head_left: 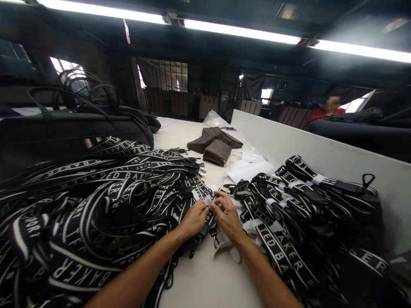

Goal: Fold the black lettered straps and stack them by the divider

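Note:
My left hand (pixel 195 218) and my right hand (pixel 227 216) meet over the white table (pixel 208 278), both pinched on one folded black strap with white lettering (pixel 209 222), at a small white wrap round it. Its metal clip hangs below, near my wrists. A big loose heap of the same lettered straps (pixel 96 201) lies to the left. To the right lies a pile of folded, banded straps (pixel 305 201).
Black bags (pixel 73 128) stand at the back left. Brown quilted pouches (pixel 215 145) and white papers (pixel 247 169) lie further up the table. A white divider wall (pixel 321 154) runs along the right. A person in red (pixel 324 112) sits beyond it.

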`<act>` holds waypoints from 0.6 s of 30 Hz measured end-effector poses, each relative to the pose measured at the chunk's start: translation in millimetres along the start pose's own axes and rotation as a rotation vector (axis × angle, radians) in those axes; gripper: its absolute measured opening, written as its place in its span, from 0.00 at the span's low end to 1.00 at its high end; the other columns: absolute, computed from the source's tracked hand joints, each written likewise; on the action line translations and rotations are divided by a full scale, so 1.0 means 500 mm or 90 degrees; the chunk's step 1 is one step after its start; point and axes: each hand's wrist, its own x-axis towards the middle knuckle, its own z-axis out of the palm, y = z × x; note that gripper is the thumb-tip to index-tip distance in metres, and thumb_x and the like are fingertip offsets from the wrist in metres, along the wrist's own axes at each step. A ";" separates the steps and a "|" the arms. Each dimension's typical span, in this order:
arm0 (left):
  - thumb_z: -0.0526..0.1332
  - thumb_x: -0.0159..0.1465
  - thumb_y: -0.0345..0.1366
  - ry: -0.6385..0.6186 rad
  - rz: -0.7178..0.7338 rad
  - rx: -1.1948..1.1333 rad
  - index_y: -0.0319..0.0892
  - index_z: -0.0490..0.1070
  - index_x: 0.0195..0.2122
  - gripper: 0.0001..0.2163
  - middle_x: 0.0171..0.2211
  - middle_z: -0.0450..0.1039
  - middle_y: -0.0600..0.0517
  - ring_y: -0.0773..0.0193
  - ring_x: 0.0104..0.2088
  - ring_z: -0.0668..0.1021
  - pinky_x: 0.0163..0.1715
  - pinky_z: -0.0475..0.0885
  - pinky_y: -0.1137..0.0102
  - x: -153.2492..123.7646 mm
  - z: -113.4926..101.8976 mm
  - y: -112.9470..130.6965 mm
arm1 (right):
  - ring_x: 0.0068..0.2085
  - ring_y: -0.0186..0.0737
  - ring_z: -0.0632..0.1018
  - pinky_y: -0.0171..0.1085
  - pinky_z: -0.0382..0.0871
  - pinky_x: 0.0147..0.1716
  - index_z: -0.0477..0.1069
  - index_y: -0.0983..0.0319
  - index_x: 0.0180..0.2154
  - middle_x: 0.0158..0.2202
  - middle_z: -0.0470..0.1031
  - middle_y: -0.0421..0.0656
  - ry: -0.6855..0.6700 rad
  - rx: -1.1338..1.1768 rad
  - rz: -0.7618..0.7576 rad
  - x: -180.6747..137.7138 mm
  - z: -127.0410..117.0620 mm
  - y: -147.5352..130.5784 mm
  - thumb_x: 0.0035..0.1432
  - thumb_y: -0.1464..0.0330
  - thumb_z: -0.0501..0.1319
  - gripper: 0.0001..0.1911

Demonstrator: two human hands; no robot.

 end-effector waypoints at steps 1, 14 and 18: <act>0.53 0.60 0.39 0.009 -0.013 0.002 0.40 0.74 0.27 0.13 0.33 0.74 0.46 0.58 0.37 0.74 0.41 0.67 0.67 0.001 0.000 -0.001 | 0.27 0.32 0.69 0.36 0.67 0.29 0.70 0.60 0.30 0.49 0.70 0.45 -0.023 0.033 0.028 0.001 0.000 0.001 0.58 0.62 0.59 0.09; 0.54 0.59 0.32 0.140 -0.065 0.112 0.43 0.62 0.25 0.06 0.21 0.66 0.55 0.65 0.24 0.68 0.28 0.58 0.72 -0.006 -0.010 0.011 | 0.23 0.29 0.71 0.32 0.63 0.16 0.69 0.61 0.29 0.47 0.70 0.46 -0.019 0.171 0.112 0.001 0.014 0.007 0.52 0.54 0.65 0.17; 0.55 0.57 0.33 0.131 -0.059 0.067 0.42 0.67 0.23 0.07 0.21 0.68 0.54 0.64 0.25 0.69 0.28 0.59 0.72 -0.008 -0.013 0.005 | 0.21 0.27 0.70 0.32 0.61 0.16 0.70 0.60 0.30 0.49 0.72 0.45 -0.075 0.137 0.087 -0.003 0.015 0.007 0.55 0.57 0.63 0.13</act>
